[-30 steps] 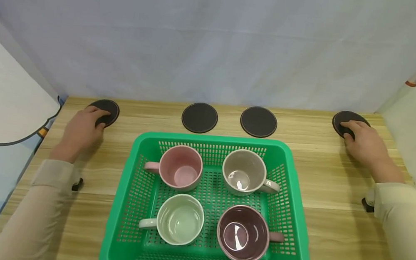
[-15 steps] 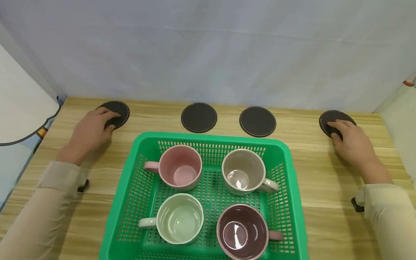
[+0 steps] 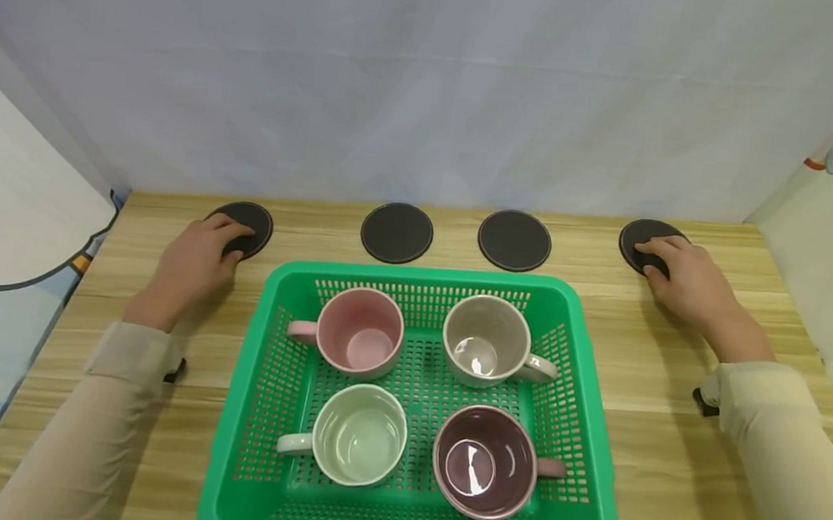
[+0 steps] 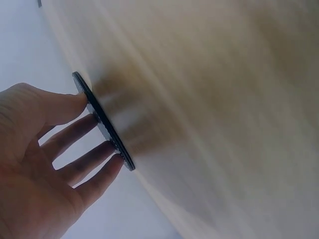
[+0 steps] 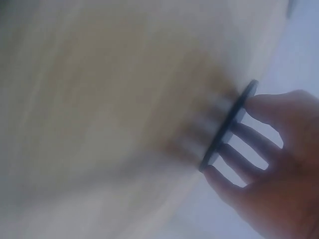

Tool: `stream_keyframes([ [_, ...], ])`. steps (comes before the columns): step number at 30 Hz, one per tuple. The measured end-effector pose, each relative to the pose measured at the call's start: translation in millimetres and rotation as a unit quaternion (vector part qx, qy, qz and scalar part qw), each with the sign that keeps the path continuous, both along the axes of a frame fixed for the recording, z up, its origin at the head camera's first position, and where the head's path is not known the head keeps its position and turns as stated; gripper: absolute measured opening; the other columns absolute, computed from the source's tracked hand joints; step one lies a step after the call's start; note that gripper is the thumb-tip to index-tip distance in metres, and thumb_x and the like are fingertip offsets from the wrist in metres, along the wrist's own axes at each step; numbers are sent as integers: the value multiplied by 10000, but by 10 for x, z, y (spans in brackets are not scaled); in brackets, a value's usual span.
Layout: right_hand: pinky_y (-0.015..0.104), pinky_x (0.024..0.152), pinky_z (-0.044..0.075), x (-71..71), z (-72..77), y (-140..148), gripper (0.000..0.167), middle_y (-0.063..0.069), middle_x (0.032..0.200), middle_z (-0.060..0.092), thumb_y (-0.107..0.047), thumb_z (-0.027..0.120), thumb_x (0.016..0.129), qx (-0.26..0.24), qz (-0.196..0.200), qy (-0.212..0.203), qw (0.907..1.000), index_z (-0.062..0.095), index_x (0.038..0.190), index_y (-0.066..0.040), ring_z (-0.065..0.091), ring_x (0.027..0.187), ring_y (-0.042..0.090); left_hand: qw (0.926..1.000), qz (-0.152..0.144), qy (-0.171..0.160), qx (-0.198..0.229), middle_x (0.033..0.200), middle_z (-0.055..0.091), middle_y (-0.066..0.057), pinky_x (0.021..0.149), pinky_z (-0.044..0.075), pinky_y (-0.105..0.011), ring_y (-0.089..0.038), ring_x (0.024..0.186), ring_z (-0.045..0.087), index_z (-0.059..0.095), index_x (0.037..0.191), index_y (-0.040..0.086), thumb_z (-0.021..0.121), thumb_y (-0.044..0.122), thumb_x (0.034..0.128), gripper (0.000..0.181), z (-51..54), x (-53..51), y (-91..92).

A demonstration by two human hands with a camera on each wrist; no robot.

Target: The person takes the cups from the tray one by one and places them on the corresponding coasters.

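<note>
My left hand [image 3: 193, 268] rests its fingertips on top of a round black coaster [image 3: 260, 226] at the table's back left. In the left wrist view, thumb and fingers press spread on the face of that coaster [image 4: 105, 122], which lies flat on the wood. Toward the back right, my right hand [image 3: 695, 291] touches another black coaster [image 3: 637, 238] the same way. The right wrist view, blurred, has the fingertips on that coaster's upper face [image 5: 227, 127]. Between the hands lie two more black coasters, one left of centre [image 3: 397, 233] and one right [image 3: 514, 241].
A green perforated basket [image 3: 426, 274] sits at the front middle, just before the two middle coasters. It holds a pink cup [image 3: 360, 330], a beige cup [image 3: 486, 338], a mint cup [image 3: 360, 439] and a plum cup [image 3: 485, 463]. A pale cloth [image 3: 431, 111] hangs behind the table.
Both outer coasters have slid inward along the back of the table under my hands, the left one rightward, the right one leftward. The middle coasters, basket and cups stay put.
</note>
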State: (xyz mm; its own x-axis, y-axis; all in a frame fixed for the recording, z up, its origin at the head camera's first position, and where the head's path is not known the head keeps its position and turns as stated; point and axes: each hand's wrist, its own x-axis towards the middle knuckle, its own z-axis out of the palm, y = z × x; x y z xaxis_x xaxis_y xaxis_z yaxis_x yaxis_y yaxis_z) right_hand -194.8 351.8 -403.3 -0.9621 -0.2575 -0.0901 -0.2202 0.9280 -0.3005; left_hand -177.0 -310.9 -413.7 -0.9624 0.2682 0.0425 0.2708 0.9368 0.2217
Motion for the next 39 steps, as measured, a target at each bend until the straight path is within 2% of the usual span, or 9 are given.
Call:
stream_keyframes([
  [8,767,1126,328,-11,30,-69,439,368,1547,375,-71,522,1069,58,79,-178,9998,488,1491,42,356,1369,638,9999,-58,-79,-22,1383,555,-296,1092,437,-678,-540,1247,537,592,1414,-10,593,56,1027,393,22,-9,85],
  [20,743,1144,320,-8,14,-136,412,368,1505,424,-54,536,1059,52,308,34,9995,526,1457,53,410,1343,606,9999,-120,-102,-16,1386,573,-266,1082,456,-664,-521,1262,541,605,1411,9,598,71,1028,388,39,-5,198],
  [28,755,1124,333,19,21,-134,415,361,1515,413,-69,533,1068,53,262,-43,9996,517,1468,43,394,1342,614,9997,-167,-164,-8,1406,564,-250,1071,467,-661,-510,1285,524,596,1422,13,597,84,1036,393,28,7,257],
  [32,757,1117,341,17,42,-151,423,355,1523,411,-79,541,1066,58,294,-125,9995,515,1473,31,385,1347,618,9997,-169,-148,16,1433,555,-249,1114,436,-663,-508,1319,511,596,1425,17,593,83,1037,393,21,-3,254],
  [39,780,1096,342,2,58,-136,441,347,1547,387,-94,548,1058,24,263,-255,9993,495,1481,17,365,1360,628,9991,-376,-182,-42,1443,554,-265,1189,374,-654,-513,1343,502,593,1423,8,589,95,1036,397,19,-72,323],
])
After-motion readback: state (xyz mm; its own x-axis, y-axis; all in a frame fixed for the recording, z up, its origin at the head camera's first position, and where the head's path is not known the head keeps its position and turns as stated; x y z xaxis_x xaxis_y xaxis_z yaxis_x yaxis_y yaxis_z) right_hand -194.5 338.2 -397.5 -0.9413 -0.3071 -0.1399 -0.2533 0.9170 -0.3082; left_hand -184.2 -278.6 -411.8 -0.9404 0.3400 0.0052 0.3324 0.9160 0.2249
